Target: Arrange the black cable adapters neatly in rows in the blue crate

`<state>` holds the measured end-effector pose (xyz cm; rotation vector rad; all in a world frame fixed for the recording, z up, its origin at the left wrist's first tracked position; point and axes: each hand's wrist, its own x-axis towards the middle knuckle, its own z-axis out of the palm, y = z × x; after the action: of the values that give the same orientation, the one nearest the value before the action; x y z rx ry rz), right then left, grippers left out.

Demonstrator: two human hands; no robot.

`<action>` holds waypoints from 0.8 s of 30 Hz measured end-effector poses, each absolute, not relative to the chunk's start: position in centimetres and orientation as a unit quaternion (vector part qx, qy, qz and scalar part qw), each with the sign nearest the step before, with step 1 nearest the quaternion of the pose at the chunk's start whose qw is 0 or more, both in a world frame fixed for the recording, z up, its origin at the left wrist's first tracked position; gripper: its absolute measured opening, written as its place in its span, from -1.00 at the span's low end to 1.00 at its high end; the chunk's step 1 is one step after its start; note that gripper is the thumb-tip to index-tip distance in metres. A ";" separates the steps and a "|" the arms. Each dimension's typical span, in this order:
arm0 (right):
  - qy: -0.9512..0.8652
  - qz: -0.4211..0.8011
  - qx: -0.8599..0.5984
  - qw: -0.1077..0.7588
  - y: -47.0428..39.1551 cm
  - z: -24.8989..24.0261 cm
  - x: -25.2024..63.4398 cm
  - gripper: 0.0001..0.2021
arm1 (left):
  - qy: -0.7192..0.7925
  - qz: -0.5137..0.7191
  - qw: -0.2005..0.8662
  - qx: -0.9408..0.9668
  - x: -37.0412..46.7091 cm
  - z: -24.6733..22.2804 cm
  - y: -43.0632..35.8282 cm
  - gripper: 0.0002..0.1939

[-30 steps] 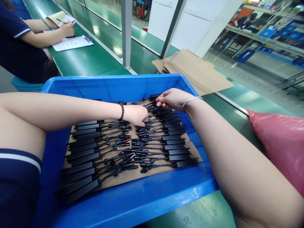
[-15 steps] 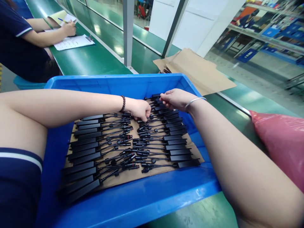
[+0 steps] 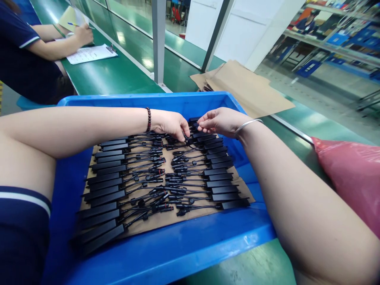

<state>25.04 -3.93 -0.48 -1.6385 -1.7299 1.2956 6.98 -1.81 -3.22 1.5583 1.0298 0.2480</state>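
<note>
A blue bin (image 3: 166,253) holds two columns of flat black boxes with short cables, laid on brown cardboard (image 3: 139,227). The cable ends of both columns point to the middle. At the far end of the right column, my left hand (image 3: 170,123) pinches a black cable (image 3: 187,140) with thumb and forefinger. Just right of it, my right hand (image 3: 218,120) has its fingers closed at a black box (image 3: 195,126); the fingers hide most of their contact. Nearer me, the left column's boxes (image 3: 108,194) and the right column's boxes (image 3: 222,190) lie side by side.
Brown cardboard sheets (image 3: 246,89) lie on the green bench behind the bin. A red plastic bag (image 3: 350,170) is at the right. At the far left a co-worker's hand (image 3: 83,35) holds a pen above a clipboard (image 3: 92,53). A grey post (image 3: 158,43) rises behind the bin.
My left hand has lifted slightly and turned, so its pinch on the cable shows more plainly. My right hand has shifted a little left and up. The co-worker's pen hand has risen.
</note>
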 end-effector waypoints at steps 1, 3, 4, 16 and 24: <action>-0.629 0.458 -0.589 0.216 -3.9 -0.5 25.1 -0.89 | 0.435 0.140 0.587 0.668 7.1 -3.5 -1.9 -0.80; -0.639 0.436 -0.593 0.225 -3.7 -0.6 25.2 -0.87 | 0.405 0.198 0.596 0.664 7.5 -4.2 -2.0 -0.87; -0.645 0.421 -0.596 0.227 -3.7 -0.6 25.2 -0.87 | 0.387 0.221 0.600 0.664 7.7 -4.6 -2.1 -0.88; -0.712 0.336 -0.595 0.163 -6.8 2.7 24.4 -0.91 | 0.329 0.317 0.663 0.593 9.2 -6.2 -4.0 -0.82; -0.636 0.355 -0.634 0.261 -7.6 -0.8 25.8 -0.87 | 0.322 0.368 0.686 0.539 9.4 -7.0 -3.9 -0.78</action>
<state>25.80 -7.60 -0.77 -1.7158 -1.7204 0.9615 9.42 -3.95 -6.95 1.2064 0.7201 0.8241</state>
